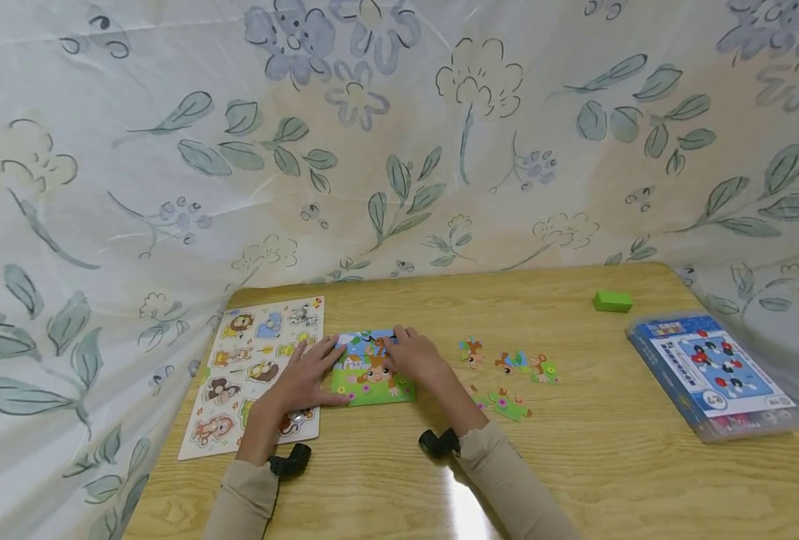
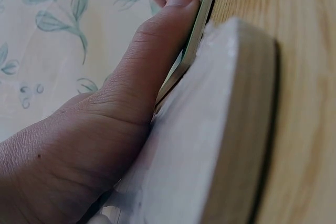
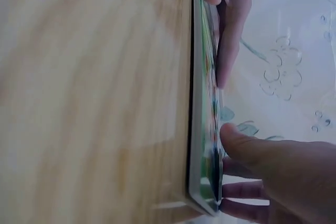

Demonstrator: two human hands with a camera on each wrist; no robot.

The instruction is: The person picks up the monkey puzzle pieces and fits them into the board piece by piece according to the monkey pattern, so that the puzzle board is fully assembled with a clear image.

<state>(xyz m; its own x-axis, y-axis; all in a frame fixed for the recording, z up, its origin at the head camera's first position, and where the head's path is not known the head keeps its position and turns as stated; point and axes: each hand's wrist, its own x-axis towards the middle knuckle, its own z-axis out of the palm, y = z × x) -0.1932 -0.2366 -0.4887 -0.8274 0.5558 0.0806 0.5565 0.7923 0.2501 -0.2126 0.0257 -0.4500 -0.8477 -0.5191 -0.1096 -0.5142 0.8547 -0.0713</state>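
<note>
A small monkey jigsaw board (image 1: 365,394) lies flat on the wooden table, its picture largely filled with pieces. My left hand (image 1: 307,375) rests along its left side with fingers spread, the thumb at the lower left corner. In the left wrist view, that thumb (image 2: 157,45) lies straight against the board's edge. My right hand (image 1: 416,356) is over the upper right corner, fingertips touching the board. The right wrist view shows its thumb (image 3: 239,140) extended over the face and the other fingers at the far edge. Loose jigsaw pieces (image 1: 507,405) lie to the right.
A white animal peg puzzle board (image 1: 193,442) lies at the left, partly under my left wrist. At the right stands a plastic case with a blue printed cover (image 1: 723,367). A green block (image 1: 612,301) sits near the back edge. Floral cloth (image 1: 399,150) hangs behind the table.
</note>
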